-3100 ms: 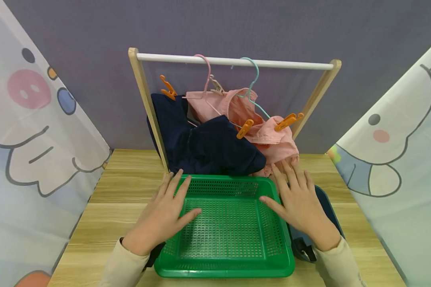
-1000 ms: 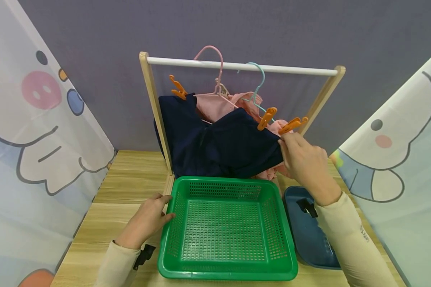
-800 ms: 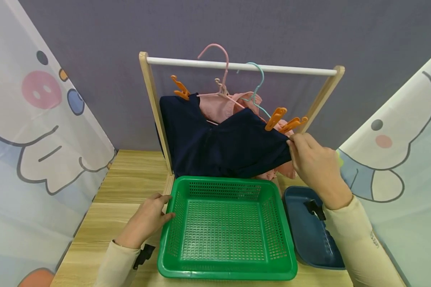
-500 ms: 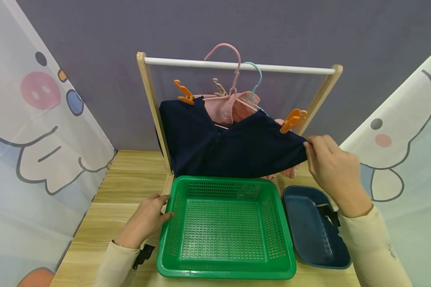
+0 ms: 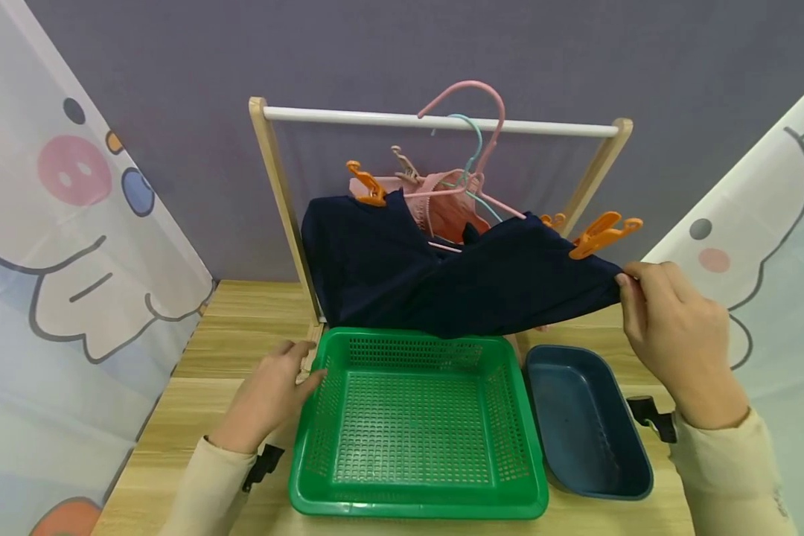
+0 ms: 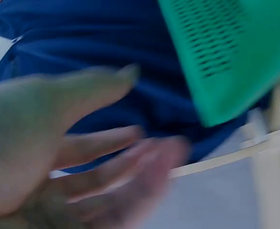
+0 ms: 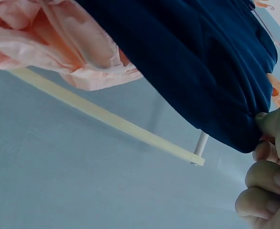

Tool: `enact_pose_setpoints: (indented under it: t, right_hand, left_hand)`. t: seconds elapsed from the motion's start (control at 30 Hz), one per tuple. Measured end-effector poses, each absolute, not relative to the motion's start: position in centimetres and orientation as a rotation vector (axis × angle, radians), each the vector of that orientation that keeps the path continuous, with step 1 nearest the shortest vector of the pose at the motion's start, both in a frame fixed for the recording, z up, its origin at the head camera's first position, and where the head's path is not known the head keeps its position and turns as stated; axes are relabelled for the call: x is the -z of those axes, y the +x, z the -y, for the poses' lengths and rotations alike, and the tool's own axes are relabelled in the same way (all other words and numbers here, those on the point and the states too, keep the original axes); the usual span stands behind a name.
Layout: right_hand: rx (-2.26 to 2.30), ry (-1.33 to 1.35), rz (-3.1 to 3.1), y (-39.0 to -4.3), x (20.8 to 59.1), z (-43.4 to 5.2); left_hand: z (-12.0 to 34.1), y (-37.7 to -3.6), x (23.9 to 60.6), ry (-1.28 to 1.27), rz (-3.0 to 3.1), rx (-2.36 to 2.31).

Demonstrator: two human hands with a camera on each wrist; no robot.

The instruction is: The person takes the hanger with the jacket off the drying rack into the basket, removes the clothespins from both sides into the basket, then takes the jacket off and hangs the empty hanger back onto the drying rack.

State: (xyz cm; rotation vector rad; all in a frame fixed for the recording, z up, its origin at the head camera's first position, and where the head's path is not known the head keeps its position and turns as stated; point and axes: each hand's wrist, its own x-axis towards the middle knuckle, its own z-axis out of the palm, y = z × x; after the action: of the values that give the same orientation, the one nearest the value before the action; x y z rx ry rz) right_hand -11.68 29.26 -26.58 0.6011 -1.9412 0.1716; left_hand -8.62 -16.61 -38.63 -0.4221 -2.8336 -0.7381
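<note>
Wooden table (image 5: 241,335), right hand (image 5: 677,335) pinching navy garment (image 5: 482,283), no legible writing

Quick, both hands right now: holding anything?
Left hand: open, fingers resting against the left rim of the green basket, holding nothing.
Right hand: pinching the corner of the navy garment, stretched out to the right.

A light wooden plank counter (image 5: 228,350) fills the lower middle of the frame, carrying a square green perforated plastic basket (image 5: 418,424) at centre, a dark blue oval plastic tub (image 5: 586,420) just right of it, and a pale wooden clothes rack (image 5: 278,201) behind them.
</note>
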Motion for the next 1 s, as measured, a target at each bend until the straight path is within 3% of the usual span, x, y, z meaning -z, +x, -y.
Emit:
enact_pose_setpoints:
  t: [0.27,0.43,0.6,0.8,1.0]
  right_hand:
    - [-0.181,0.609,1.931,-11.9,26.4,-29.4]
    - [-0.216,0.603,1.933,-11.7,25.9,-28.9]
    - [-0.207,0.587,1.956,-11.6,25.4,-29.3]
    - [-0.162,0.581,2.039,-10.8,24.3,-30.7]
    - [-0.14,0.636,2.135,-7.9,25.2,-31.5]
  left_hand:
    - [16.1,-15.2,28.7,-0.535,2.181,0.623]
    - [16.1,-17.3,26.0,-0.6,2.245,0.57]
    - [16.1,-16.2,24.6,-0.642,2.196,0.555]
    - [15.9,-12.4,22.8,-0.693,2.161,0.527]
    - [16.4,-8.4,24.5,-0.778,2.193,0.558]
